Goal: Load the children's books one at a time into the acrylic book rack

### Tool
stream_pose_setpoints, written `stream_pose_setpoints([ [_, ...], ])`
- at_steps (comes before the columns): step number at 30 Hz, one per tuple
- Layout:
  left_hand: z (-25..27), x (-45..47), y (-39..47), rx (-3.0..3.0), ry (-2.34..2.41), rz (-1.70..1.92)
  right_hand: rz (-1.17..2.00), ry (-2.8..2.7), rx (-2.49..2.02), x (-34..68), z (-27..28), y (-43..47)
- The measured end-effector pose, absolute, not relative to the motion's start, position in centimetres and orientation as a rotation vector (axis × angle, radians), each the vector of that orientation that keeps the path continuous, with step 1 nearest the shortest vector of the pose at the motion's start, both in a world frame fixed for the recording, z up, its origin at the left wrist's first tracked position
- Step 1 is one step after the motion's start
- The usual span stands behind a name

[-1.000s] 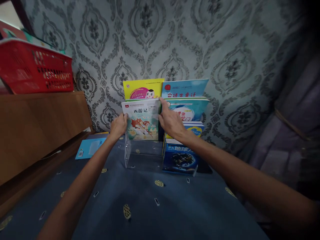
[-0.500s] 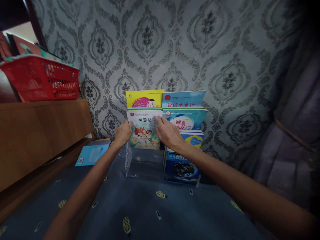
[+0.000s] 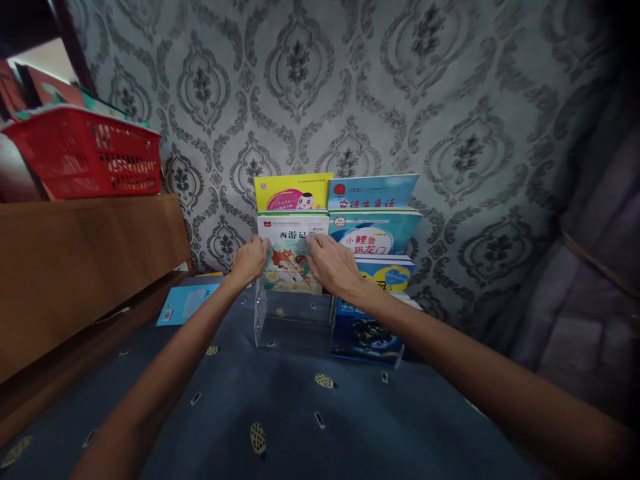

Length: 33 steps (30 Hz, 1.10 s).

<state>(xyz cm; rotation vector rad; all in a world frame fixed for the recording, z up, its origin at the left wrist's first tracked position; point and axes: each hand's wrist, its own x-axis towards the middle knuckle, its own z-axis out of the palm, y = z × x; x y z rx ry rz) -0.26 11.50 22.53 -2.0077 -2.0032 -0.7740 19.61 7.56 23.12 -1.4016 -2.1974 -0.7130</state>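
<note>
A white-topped picture book (image 3: pixel 291 263) with a red-caped figure stands upright in a clear acrylic book rack (image 3: pixel 258 320). My left hand (image 3: pixel 250 260) is closed on its left edge, and my right hand (image 3: pixel 334 265) grips its right side. Behind it rises a yellow book (image 3: pixel 287 190). In the rack's right column stand a light-blue book (image 3: pixel 370 192), a teal book (image 3: pixel 395 230), a blue and yellow book (image 3: pixel 395 275) and a dark-blue book (image 3: pixel 367 337), partly hidden by my right hand and forearm. The lower left tier shows only clear acrylic.
The rack stands on a dark-blue patterned cloth (image 3: pixel 285 400) against a damask-papered wall (image 3: pixel 345 80). At left is a wooden cabinet (image 3: pixel 90 260) with a red basket (image 3: pixel 90 153) on top. A light-blue book (image 3: pixel 187 303) lies beside it. A curtain (image 3: pixel 575 280) hangs at right.
The view has shifted slightly. My right hand has slid a little down the picture book's right side; both hands still hold it in the rack.
</note>
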Motion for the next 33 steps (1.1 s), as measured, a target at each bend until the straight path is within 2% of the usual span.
stream_pose_setpoints([
  [16, 22.2, -1.9, 11.4, -2.117, -1.891, -0.915, -0.700, -2.215, -1.316, 20.8, 22.0, 7.6],
  [21, 21.3, -2.8, 11.9, -2.135, -1.878, -1.021, -0.698, -2.233, -1.067, 21.4, 20.7, 7.0],
  [25, 16.5, -4.9, 11.3, -2.163, -1.864, -0.982, -0.592, -2.422, -0.664, 21.5, 16.1, 4.1],
  [28, 11.1, -7.3, 10.1, -2.012, -2.058, -0.698, -0.343, -2.664, -0.471, 21.9, 10.6, 1.1],
  [33, 4.5, -11.8, 9.4, -1.707, -2.374, -0.517, 0.040, -2.655, -0.704, 23.1, 2.5, -2.1],
])
